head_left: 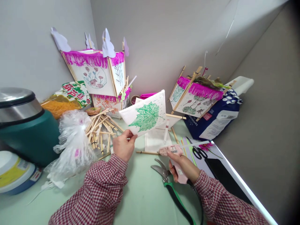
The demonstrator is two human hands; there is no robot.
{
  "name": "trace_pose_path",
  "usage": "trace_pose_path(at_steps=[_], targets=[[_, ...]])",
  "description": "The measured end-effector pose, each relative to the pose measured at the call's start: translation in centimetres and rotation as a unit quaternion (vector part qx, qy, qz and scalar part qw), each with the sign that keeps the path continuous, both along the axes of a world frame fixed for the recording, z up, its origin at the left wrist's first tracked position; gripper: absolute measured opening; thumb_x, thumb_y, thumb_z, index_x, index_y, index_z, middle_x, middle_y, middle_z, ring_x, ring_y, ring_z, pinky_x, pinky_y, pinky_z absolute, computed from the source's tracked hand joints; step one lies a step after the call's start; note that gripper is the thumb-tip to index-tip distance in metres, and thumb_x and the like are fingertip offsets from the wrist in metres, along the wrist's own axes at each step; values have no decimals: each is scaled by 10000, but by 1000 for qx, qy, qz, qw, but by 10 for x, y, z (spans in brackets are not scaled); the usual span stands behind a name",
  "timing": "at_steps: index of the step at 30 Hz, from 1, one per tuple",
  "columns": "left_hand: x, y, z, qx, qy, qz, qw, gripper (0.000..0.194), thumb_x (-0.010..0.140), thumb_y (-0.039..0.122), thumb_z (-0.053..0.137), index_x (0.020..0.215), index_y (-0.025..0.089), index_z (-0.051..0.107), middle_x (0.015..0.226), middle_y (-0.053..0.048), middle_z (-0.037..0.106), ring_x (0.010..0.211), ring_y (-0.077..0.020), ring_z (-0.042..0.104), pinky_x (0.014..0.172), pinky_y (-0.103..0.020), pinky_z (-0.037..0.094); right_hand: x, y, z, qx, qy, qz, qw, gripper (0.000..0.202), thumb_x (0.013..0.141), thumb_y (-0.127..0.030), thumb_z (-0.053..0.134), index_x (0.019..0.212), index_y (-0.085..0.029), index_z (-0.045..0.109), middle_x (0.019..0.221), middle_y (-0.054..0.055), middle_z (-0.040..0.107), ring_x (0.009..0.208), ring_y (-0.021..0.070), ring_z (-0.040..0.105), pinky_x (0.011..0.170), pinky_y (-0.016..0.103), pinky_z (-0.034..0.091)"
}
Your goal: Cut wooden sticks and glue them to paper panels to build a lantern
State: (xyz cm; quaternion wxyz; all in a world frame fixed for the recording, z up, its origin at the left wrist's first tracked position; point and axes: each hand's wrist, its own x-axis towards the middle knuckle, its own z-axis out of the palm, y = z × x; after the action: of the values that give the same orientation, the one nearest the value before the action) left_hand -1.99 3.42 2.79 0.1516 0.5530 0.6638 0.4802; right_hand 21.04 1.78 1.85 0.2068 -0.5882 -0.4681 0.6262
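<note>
Between its thumb and fingers, my left hand (124, 145) pinches the lower corner of a white panel (146, 114) printed with a green leaf, raised above the table. My right hand (184, 164) is wrapped round a pink hot glue gun (178, 168), its nozzle pointing left and a white glue stick (199, 143) sticking out of its back. Beneath the nozzle and behind the leaf panel lies another white panel (152, 142) with wooden sticks along its edges. Green-handled pruning shears (174, 195) rest on the table just left of the glue gun.
Paper lanterns with pink fringe stand at back left (93, 75) and back right (197, 95). Loose wooden sticks (100, 126), a plastic bag (73, 140) and a green pot (25, 128) occupy the left. Black scissors (199, 153) and a black phone (225, 178) lie on the right.
</note>
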Motion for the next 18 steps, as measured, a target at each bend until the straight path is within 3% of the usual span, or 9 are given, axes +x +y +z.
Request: trace_pose_path(at_steps=[18], targets=[[2,-1,-1,-7,27,-2,1000,134,737,290,551,790,196,629,753,-6,702,692,-152,643,660,-246,455,25,-6,-3,2,-20,-33,999,566,801,-603,406,442,-170,464,356,-6,479,278,120,481,316,231,338]])
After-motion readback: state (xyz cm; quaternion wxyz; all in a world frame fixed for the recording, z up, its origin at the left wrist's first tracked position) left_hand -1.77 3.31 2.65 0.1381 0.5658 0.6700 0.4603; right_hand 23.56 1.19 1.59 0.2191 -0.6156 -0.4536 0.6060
